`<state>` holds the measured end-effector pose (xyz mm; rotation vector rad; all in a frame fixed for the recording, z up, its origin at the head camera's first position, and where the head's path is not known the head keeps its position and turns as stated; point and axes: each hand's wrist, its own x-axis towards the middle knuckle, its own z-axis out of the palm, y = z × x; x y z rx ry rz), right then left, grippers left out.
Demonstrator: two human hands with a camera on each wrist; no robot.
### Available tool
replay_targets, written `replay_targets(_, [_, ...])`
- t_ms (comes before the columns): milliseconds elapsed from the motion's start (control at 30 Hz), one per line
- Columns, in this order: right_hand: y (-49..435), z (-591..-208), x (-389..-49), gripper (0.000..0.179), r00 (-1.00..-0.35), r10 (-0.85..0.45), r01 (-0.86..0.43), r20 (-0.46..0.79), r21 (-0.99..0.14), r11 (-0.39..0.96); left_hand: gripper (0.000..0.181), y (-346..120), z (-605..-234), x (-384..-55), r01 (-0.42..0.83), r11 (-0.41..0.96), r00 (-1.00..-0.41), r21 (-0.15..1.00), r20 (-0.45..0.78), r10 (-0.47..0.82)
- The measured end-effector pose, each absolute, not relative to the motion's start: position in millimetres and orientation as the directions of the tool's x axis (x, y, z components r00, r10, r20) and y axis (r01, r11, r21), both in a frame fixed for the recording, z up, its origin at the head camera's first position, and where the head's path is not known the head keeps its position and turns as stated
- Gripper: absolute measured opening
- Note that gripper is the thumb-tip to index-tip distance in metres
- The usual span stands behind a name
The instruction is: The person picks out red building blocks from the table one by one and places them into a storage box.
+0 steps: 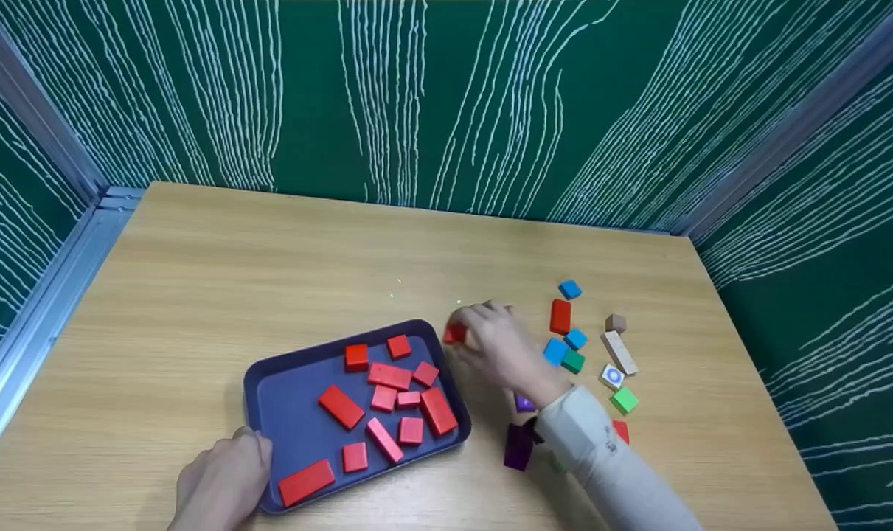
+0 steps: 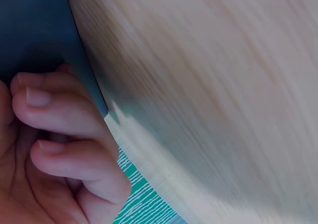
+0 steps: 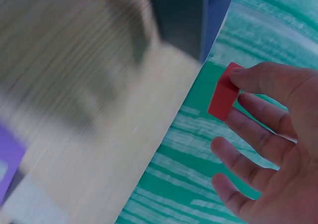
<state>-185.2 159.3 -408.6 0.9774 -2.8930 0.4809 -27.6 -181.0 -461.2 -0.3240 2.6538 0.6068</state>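
Note:
At the tray's left edge my left hand (image 1: 225,472) grips the rim, its fingers curled by the dark wall in the left wrist view. The dark blue tray (image 1: 291,398) holds several red blocks of different sizes, among them a long red block (image 1: 306,482) in the near left corner. Just past the tray's right rim, my right hand (image 1: 499,346) pinches a small red block (image 3: 224,92) between thumb and fingertips. The other fingers of that hand are spread apart, touching nothing.
Right of my right hand lie scattered blocks: a red block (image 1: 560,316), a blue block (image 1: 570,289), a long pale block (image 1: 619,352), a light green block (image 1: 624,400) and a dark purple block (image 1: 518,447). My right sleeve partly covers some. A green wall (image 1: 313,110) stands behind the table.

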Motion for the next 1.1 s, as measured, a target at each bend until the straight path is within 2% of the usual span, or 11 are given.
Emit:
replay_targets(400, [84, -414, -158, 0.032, -0.644, -0.753, -0.761, 0.135, -0.213, 0.612, 0.036, -180, -462, -27, -0.298, 0.88, -0.91, 0.369, -0.389, -0.145])
replay_targets(667, [62, -422, -149, 0.031, -0.598, -0.783, -0.798, 0.174, -0.225, 0.559, 0.035, -180, -463, -26, -0.297, 0.873, -0.917, 0.387, -0.37, -0.148])
replay_targets(900, [68, -429, -145, 0.03, -0.598, -0.779, -0.799, 0.187, -0.208, 0.564, 0.035, -178, -463, -27, -0.282, 0.874, -0.926, 0.396, -0.351, -0.14])
replay_targets(1100, [92, -426, -144, 0.032, -0.649, -0.746, -0.755, 0.151, -0.251, 0.606, 0.039, -184, -461, -22, -0.29, 0.876, -0.92, 0.385, -0.365, -0.144])
